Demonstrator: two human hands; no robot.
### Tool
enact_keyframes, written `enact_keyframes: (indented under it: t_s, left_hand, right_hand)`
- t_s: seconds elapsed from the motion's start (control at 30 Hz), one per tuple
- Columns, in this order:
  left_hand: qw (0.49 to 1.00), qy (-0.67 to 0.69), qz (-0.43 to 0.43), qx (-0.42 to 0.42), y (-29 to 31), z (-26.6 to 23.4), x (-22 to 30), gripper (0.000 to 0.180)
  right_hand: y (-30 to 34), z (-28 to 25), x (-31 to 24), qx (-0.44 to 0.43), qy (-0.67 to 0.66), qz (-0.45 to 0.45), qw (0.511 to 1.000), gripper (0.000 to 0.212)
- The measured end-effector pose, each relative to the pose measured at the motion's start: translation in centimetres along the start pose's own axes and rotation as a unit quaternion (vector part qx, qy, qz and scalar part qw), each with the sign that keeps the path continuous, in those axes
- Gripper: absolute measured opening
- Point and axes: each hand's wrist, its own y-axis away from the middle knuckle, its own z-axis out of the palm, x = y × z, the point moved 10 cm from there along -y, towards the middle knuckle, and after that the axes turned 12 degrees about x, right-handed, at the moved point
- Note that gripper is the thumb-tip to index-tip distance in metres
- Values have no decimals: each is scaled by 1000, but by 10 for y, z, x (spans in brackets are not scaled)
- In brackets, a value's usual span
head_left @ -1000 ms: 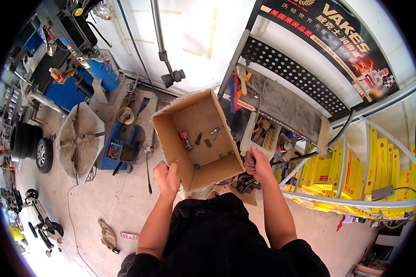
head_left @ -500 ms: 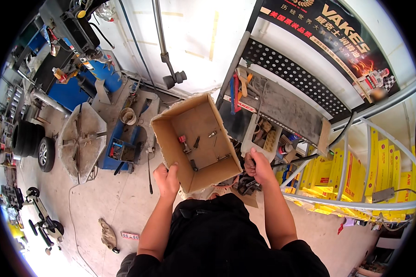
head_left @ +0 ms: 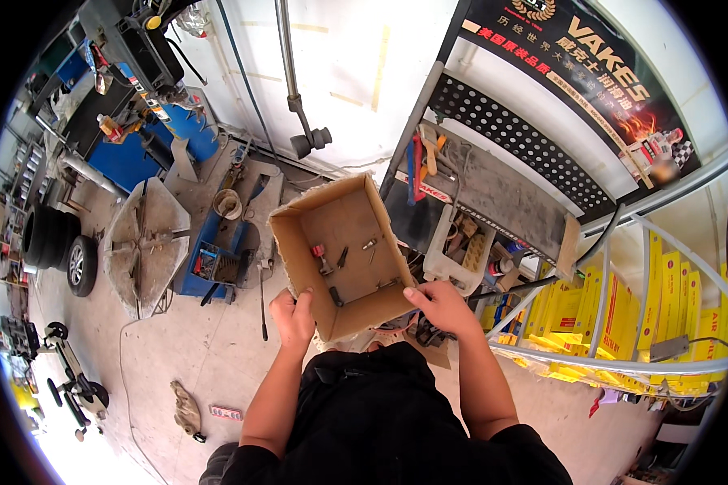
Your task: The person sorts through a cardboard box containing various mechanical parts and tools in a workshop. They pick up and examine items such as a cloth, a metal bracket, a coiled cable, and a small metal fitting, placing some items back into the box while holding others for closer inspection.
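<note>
An open cardboard box with ragged edges is held in front of my body, tilted so that its inside shows. My left hand grips the near left edge, thumb over the rim. At the near right corner my right hand pinches the rim with its thumb on top; its other fingers are partly hidden behind the wall. Inside on the bottom lie a small red and silver tool, a thin dark piece, a small silver metal piece and a black piece.
Beyond the box stands a grey shelf cart with a pale plastic bin of parts. Yellow boxes fill a rack at right. A tyre machine with a round turntable and stacked tyres stand left. A cloth lies on the floor.
My right hand has moved left from beside the box and taken hold of its near right corner. The box has shifted slightly down and the view a little.
</note>
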Motion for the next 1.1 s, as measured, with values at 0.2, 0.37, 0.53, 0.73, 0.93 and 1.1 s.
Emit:
enact_keyframes:
  t_s: [0.2, 0.37, 0.53, 0.73, 0.93, 1.1]
  left_hand:
    - [998, -39, 41, 4, 1, -3, 7, 27]
    - [998, -45, 34, -2, 1, -4, 4, 26]
    - [997, -54, 46, -8, 2, -4, 7, 24]
    - [997, -60, 35, -17, 4, -3, 9, 22]
    - [996, -72, 37, -22, 3, -1, 8, 22]
    - [996, -70, 48, -24, 3, 0, 11, 23]
  right_hand:
    - [3, 1, -19, 25, 161, -5, 987, 60]
    - [5, 3, -25, 39, 193, -17, 980, 54]
    - [7, 7, -19, 16, 209, 6, 978, 49]
    - [7, 10, -11, 6, 214, 25, 976, 48]
    - [9, 10, -9, 12, 221, 27, 975, 48]
    - [9, 14, -8, 26, 244, 10, 969, 49]
